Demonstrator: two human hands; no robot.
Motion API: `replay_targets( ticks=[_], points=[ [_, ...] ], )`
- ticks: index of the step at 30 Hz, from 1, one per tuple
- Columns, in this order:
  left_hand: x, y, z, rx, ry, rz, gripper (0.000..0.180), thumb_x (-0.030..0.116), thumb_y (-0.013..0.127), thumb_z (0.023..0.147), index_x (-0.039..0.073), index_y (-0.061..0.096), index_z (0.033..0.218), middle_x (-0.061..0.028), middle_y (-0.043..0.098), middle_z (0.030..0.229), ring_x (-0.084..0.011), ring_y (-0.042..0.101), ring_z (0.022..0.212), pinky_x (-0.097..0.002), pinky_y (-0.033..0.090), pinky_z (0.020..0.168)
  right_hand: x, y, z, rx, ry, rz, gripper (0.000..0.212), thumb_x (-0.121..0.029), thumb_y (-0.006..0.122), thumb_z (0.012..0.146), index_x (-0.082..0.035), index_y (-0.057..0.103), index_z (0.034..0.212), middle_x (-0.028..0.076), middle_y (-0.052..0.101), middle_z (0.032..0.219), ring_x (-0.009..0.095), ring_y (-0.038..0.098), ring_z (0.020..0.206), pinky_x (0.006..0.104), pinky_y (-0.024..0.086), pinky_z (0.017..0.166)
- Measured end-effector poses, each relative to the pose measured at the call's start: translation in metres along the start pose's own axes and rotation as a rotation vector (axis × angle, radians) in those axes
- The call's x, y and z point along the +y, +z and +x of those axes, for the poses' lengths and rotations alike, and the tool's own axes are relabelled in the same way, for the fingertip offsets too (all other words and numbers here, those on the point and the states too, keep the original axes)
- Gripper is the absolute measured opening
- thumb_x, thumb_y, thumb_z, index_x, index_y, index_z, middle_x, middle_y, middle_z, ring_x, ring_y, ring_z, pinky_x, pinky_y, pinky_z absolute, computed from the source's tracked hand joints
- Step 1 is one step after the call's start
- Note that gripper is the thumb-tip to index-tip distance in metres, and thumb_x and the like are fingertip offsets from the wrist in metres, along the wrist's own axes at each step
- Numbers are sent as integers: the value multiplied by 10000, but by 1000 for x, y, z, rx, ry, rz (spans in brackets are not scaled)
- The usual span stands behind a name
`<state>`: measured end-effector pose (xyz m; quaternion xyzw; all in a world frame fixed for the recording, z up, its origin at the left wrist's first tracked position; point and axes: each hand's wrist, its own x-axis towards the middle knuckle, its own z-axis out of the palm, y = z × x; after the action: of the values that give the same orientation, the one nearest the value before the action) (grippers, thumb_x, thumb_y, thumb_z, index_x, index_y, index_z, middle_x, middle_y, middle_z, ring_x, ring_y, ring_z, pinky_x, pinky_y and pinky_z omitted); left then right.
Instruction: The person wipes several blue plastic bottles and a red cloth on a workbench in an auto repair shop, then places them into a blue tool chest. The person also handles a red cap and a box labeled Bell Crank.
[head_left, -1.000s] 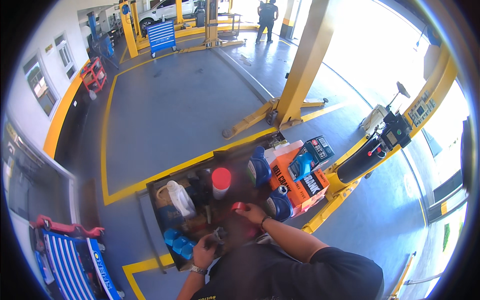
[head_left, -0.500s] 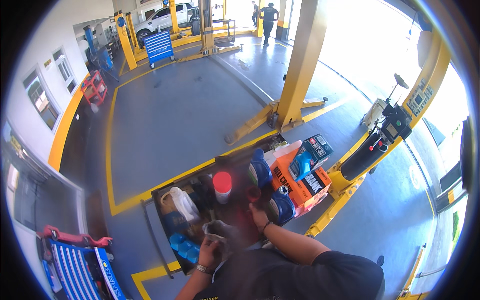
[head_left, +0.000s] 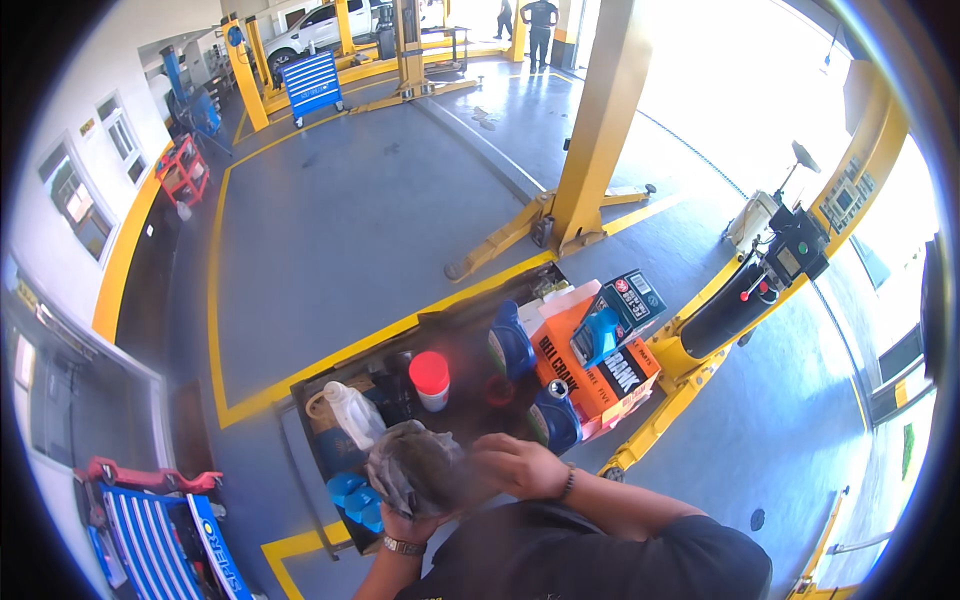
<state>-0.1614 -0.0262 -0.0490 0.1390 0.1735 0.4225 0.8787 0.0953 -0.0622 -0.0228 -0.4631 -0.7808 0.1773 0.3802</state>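
A crumpled grey cloth (head_left: 415, 465) is bunched up in my left hand (head_left: 405, 527), whose fingers are closed under its lower edge. My right hand (head_left: 522, 466) is beside the cloth's right side, fingers bent together; a blur hides what they grip, if anything. Just beyond the cloth stand a white container with a red lid (head_left: 430, 378) and a white plastic bottle (head_left: 355, 415). Blue cup-like pieces (head_left: 357, 500) lie left of my left hand. Two dark blue bottles, one farther off (head_left: 512, 350) and one nearer (head_left: 557, 415), are beyond my right hand.
These items sit on a dark cart (head_left: 325, 385). Orange boxes (head_left: 590, 370) and a dark box (head_left: 632, 300) are stacked on its right end. A yellow lift post (head_left: 597, 140) with floor arms rises beyond it. A blue tool cabinet (head_left: 150, 540) stands lower left. People (head_left: 538, 30) stand far off.
My right hand has come back from among the bottles toward the cloth. The cloth is lifted and more spread in my left hand. A person in the distance has shifted slightly.
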Motion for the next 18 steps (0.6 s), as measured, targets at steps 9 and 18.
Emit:
replay_targets(
  ticks=[9,18],
  points=[
    [-49,41,54,119,357,80,634,504,455,1049,125,429,1557,-120,508,1558,-361,509,1402,-555,445,1136,74,-316,14,883,-3,-266,168,-38,636,957,25,692,1102,143,677,1024,266,652,974,329,527,843],
    [-105,80,115,350,691,201,613,474,468,1060,121,425,1559,-125,503,1563,-360,510,1401,-562,449,1134,381,-369,46,39,499,-258,230,-167,709,941,-82,726,1154,97,696,1054,249,680,871,362,570,804]
  ],
)
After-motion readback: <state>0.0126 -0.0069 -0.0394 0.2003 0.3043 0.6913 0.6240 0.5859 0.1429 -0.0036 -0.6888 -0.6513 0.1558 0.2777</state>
